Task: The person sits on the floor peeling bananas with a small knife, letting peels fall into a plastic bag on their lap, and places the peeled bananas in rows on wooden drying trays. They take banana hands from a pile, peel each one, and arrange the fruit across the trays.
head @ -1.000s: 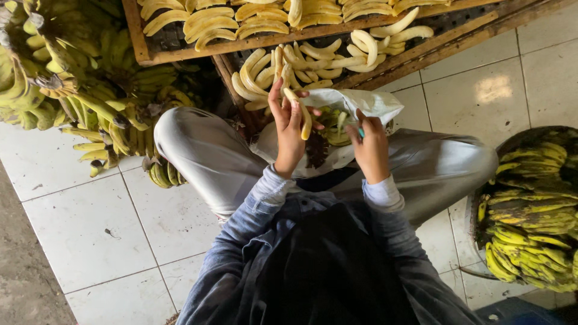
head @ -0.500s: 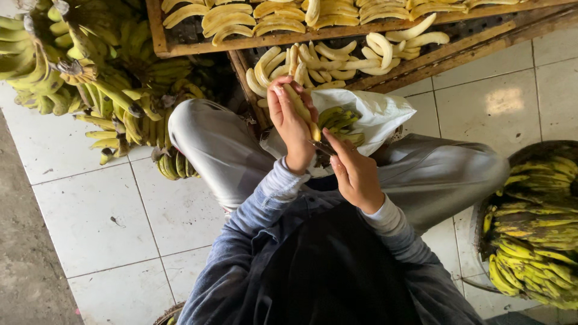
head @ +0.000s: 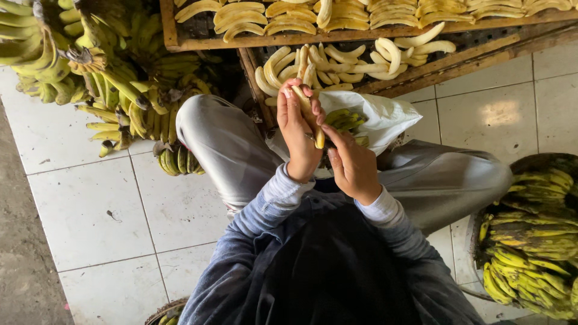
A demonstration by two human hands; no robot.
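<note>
The left hand (head: 296,135) grips a banana (head: 309,114) upright over the lap. The right hand (head: 354,164) closes on its lower end, above a white bag (head: 376,117) of green bananas.

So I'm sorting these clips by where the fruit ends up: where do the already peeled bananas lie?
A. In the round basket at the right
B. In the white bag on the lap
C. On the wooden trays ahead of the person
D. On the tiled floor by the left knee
C: pale peeled bananas lie in rows on the wooden trays; the basket holds unpeeled ones.
</note>
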